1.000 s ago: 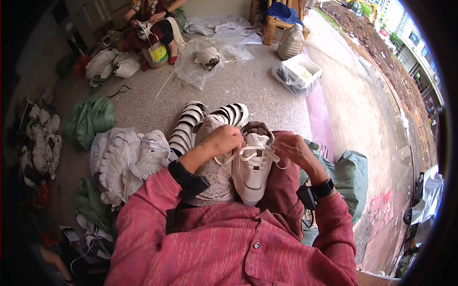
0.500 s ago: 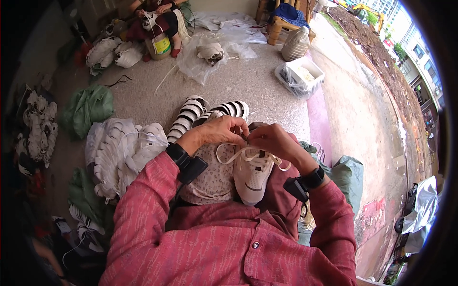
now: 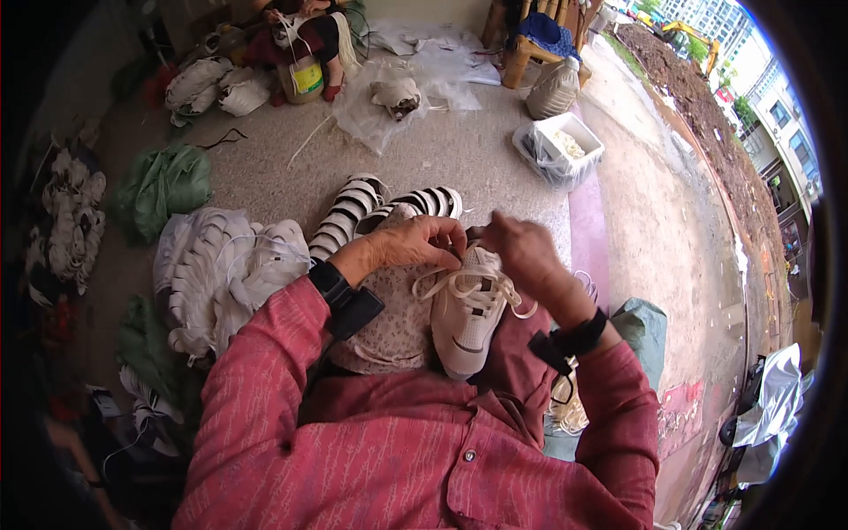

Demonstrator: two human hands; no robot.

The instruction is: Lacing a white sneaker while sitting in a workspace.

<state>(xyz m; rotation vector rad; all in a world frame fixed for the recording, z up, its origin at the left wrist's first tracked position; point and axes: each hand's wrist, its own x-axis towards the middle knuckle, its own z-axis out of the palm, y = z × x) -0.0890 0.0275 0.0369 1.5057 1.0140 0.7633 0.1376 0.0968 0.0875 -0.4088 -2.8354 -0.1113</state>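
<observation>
A white sneaker (image 3: pixel 466 320) lies on my lap, toe toward me, with loose white laces (image 3: pixel 442 281) looping across its top. My left hand (image 3: pixel 413 242) pinches a lace at the shoe's far end. My right hand (image 3: pixel 521 251) grips the lace just beside it, fingers closed at the shoe's opening. Both wrists wear black bands below red sleeves. My feet in black and white striped socks (image 3: pixel 353 212) stretch out beyond the shoe.
A heap of white shoe parts (image 3: pixel 221 274) lies at my left, with green bags (image 3: pixel 163 185) beyond. A plastic-lined white crate (image 3: pixel 562 148) stands on the right, a stool (image 3: pixel 534 40) behind it. Another person (image 3: pixel 300 26) sits at the far end among bundles.
Both hands have stayed at the far end of the sneaker, working the lace; the left hand shifted slightly toward the right hand. The shoe remains on my lap.
</observation>
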